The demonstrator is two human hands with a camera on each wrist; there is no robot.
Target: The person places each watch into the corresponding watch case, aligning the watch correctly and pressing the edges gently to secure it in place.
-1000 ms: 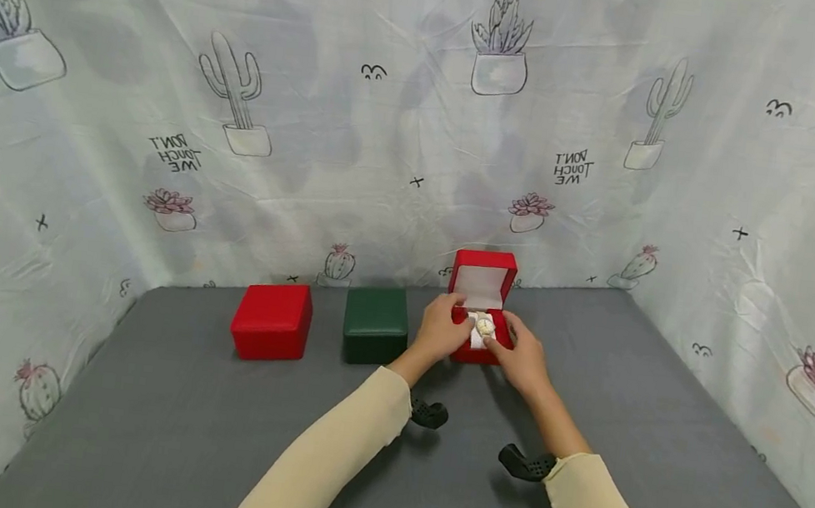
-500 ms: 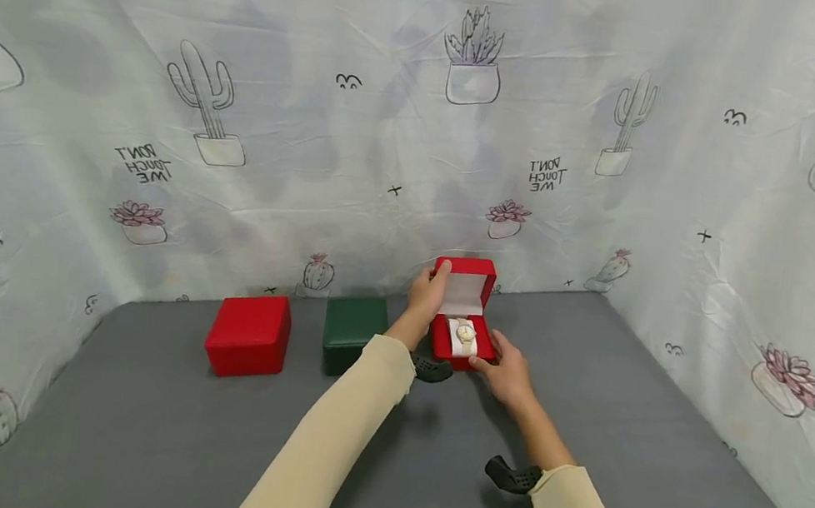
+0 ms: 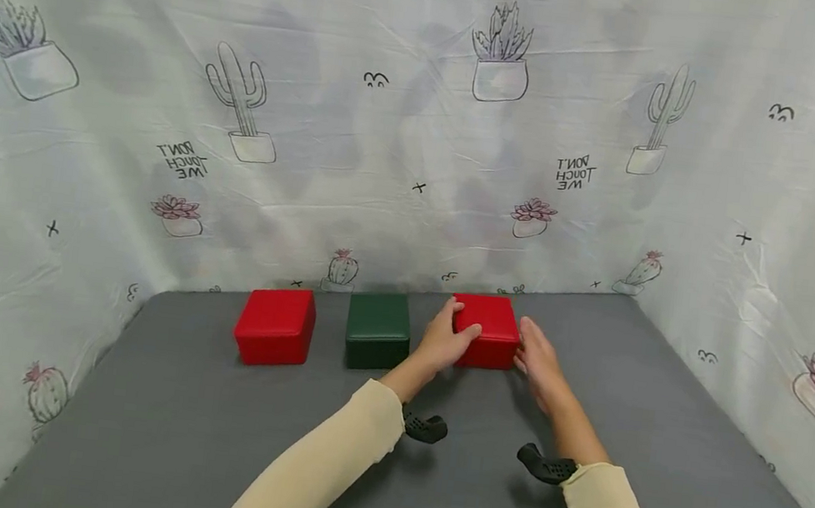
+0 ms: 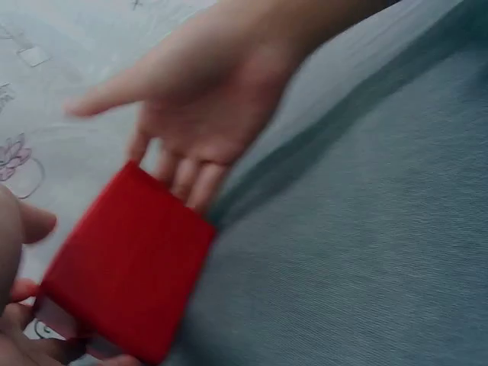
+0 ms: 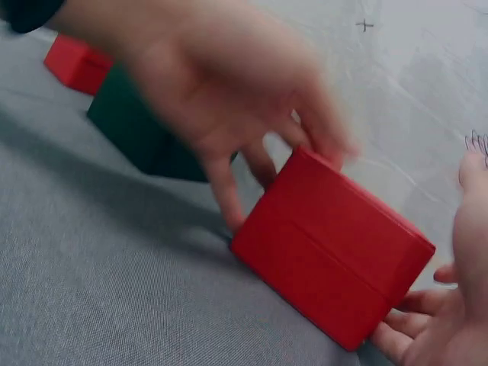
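Note:
The red watch box (image 3: 488,330) stands on the grey table with its lid down, so the inside and the watch are hidden. My left hand (image 3: 443,338) is at the box's left side, its thumb over the near left edge and fingertips touching the side. At the right side is my right hand (image 3: 540,360), its fingers fairly straight and their tips at the box wall. The left wrist view shows the right hand (image 4: 210,114) with its thumb held away from the box. In the right wrist view the left hand (image 5: 229,99) is blurred.
Left of the watch box stands a dark green box (image 3: 378,330), with another red box (image 3: 275,327) farther left. Both have their lids down. A cloth printed with cacti (image 3: 422,122) hangs behind the table (image 3: 206,432) and along its sides.
The watch box's lid, raised before with the watch showing, is now down. My left hand went up to the lid, then came down to the box's left side. The right hand stayed at the right side.

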